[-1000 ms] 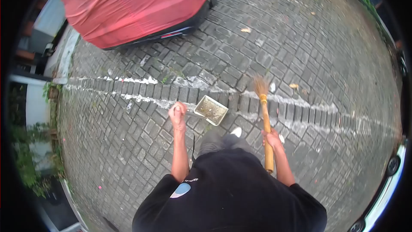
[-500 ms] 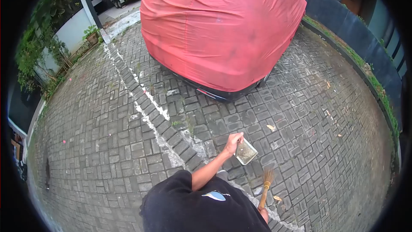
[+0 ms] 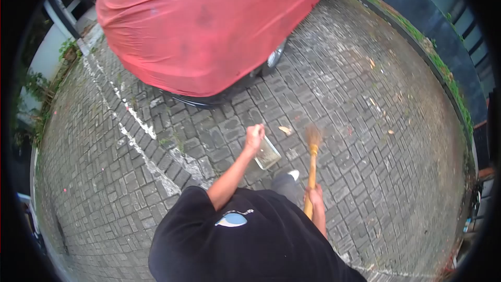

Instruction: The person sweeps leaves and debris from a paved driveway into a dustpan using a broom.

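My left hand (image 3: 254, 137) is closed around the top edge or handle of a dustpan (image 3: 268, 154), a pale-rimmed tray with fine debris inside. The handle itself is hidden by my fingers. In my right hand (image 3: 314, 195) is the wooden stick of a short broom (image 3: 313, 149), its fibre bristles pointing forward and slightly blurred. A dry leaf (image 3: 285, 130) lies on the paving between the dustpan and the bristles. One shoe (image 3: 294, 175) shows just behind the dustpan.
A car under a red cover (image 3: 209, 31) stands ahead on the grey brick paving (image 3: 104, 162). More leaves (image 3: 373, 103) lie to the right. A grassy kerb (image 3: 417, 34) and dark wall curve along the right side; plants (image 3: 36, 86) grow at the left.
My view has turned right, so the covered car sits further left. The broom has come forward beside the dustpan, more of my right arm shows, and my foot has stepped into view.
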The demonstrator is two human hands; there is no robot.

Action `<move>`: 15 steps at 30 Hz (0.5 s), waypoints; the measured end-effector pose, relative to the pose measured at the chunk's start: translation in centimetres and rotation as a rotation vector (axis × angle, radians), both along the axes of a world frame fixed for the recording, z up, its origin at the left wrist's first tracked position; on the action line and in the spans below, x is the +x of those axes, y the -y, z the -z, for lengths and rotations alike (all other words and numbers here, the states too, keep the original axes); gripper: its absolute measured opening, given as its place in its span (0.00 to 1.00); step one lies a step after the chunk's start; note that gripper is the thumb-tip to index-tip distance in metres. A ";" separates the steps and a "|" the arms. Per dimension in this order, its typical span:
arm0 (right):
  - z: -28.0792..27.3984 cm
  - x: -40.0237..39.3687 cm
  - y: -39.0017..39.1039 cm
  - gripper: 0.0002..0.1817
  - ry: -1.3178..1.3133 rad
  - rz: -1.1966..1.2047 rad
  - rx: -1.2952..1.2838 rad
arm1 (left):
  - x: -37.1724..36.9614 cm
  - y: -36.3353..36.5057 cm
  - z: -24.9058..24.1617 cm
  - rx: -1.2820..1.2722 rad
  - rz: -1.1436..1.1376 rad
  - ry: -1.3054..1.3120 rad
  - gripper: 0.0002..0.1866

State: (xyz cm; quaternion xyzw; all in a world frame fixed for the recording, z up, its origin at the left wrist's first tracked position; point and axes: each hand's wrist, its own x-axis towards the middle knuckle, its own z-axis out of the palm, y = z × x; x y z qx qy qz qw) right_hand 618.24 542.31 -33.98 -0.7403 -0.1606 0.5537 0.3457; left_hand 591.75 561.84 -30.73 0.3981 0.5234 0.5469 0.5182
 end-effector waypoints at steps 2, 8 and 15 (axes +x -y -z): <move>0.3 5.3 -5.7 0.24 -0.022 -0.034 -0.012 | 2.6 -1.8 2.0 -0.007 0.017 -0.098 0.24; 2.9 13.0 -21.0 0.22 0.153 -0.147 -0.027 | 7.8 -4.2 3.5 -0.018 0.043 -0.058 0.25; 11.8 16.1 -27.7 0.14 -0.002 -0.442 -0.157 | 11.1 -8.4 2.4 -0.084 -0.005 0.015 0.25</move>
